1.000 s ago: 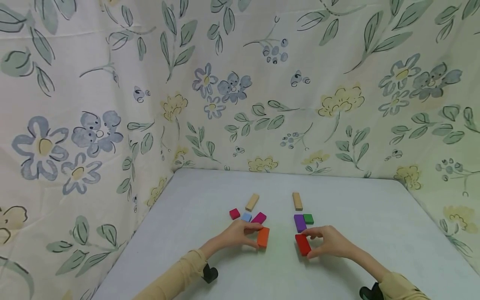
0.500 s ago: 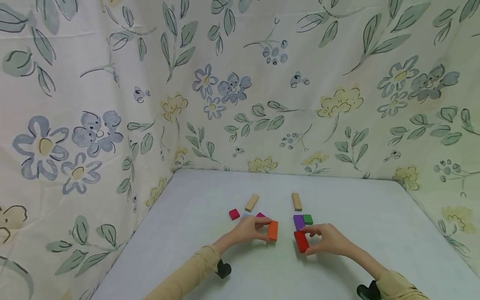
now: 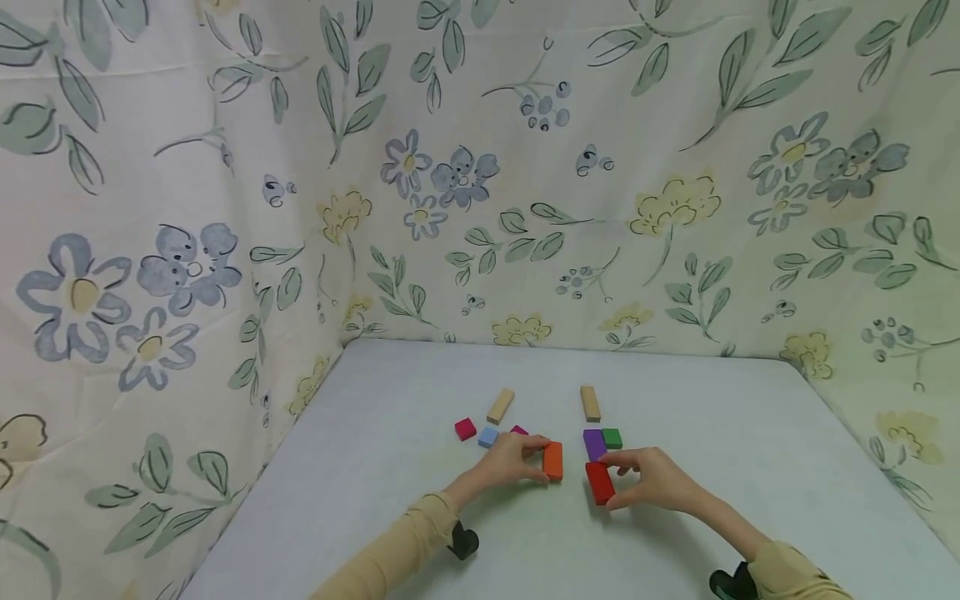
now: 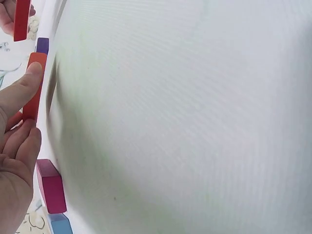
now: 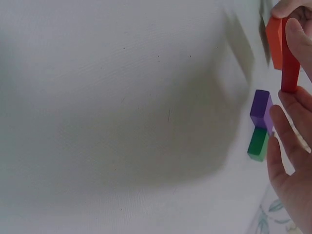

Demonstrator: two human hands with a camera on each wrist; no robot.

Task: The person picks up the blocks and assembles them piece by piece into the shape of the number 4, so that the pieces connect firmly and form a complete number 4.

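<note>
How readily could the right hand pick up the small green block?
Probably not directly: the right hand pinches the red rectangular block, though the small green block lies close ahead, its top uncovered.

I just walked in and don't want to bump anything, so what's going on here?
A person is handling colored blocks at a white table. The left hand pinches an orange block, and the right hand pinches a red block; both blocks appear raised off the tabletop. Beyond the hands lie a purple block beside a green block, plus a magenta block, a light blue block, a pinkish-red cube and two plain wooden blocks.
</note>
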